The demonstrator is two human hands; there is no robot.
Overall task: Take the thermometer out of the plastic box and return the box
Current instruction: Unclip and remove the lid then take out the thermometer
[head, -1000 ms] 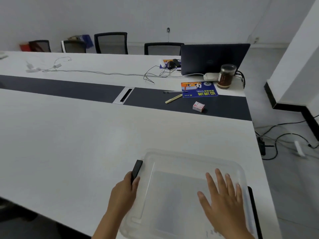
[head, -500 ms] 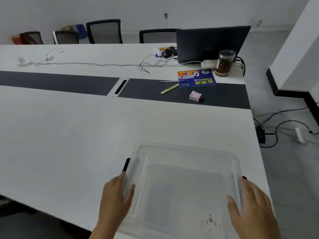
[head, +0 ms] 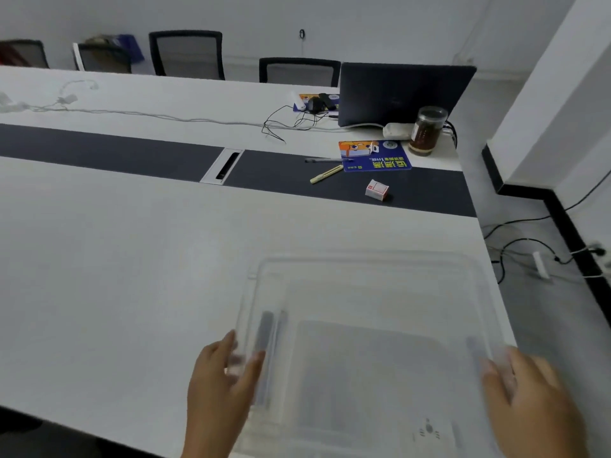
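- Thermometer was not visible anywhere; if it lay inside the plastic box [head: 363, 325], the blur and the cloudy lid hid it.
- Plastic box sat at the near right corner of the white table [head: 132, 276], lid on, gripped from both sides.
- Left hand [head: 221, 385] clasped the box's left edge, fingers [head: 251, 365] curled over the rim beside a dark latch [head: 266, 328] just ahead of them.
- Right hand [head: 529, 401] pressed against the right edge; the blur there left it unclear whether it had closed on the rim or only rested there.
- Risk, as I judged it: the box's right side lay close to the table edge just outside the right hand, so an uneven pull could tip it toward the floor.
- Another risk: smooth plastic and a loose lid could let the grip slip, or the lid could pop and spill the contents.
- Well ahead of both hands lay a small red-and-white carton [head: 377, 190], a yellow pen [head: 325, 174] and a blue leaflet [head: 375, 156] with large yellow characters, upside down from here and not readable to me.
- Farther still stood a jar [head: 427, 130] and a laptop [head: 403, 94]; no brand could be read.
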